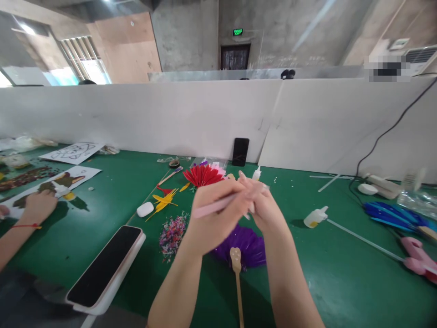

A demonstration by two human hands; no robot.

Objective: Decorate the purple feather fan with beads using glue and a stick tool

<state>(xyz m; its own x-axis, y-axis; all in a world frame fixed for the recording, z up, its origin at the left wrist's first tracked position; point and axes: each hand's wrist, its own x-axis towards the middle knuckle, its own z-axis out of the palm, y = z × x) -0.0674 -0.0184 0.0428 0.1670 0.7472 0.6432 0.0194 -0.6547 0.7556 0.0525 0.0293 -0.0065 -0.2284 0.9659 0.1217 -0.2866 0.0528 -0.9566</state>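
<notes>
My left hand (213, 218) is closed around a slim pink pen-like stick (215, 207). Its fingertips meet those of my right hand (262, 202), which is closed too. Whatever lies between the right fingers is hidden. Below both hands, a purple feathery fan shape (251, 248) lies on the green table (341, 287). A wooden handle (236, 264) with a rounded end rests over it and runs toward me. Left of my wrist is a heap of multicoloured bits (173, 237). Behind my hands sits a red fan-shaped piece (203, 176), partly covered.
A phone (107, 269) lies front left, near a white case (145, 209) and yellow feather-like pieces (165, 199). On the right are a glue bottle (316, 217), blue feathers (392, 216) and a pink glue gun (418, 259). A co-worker's hand (39, 205) works over a picture.
</notes>
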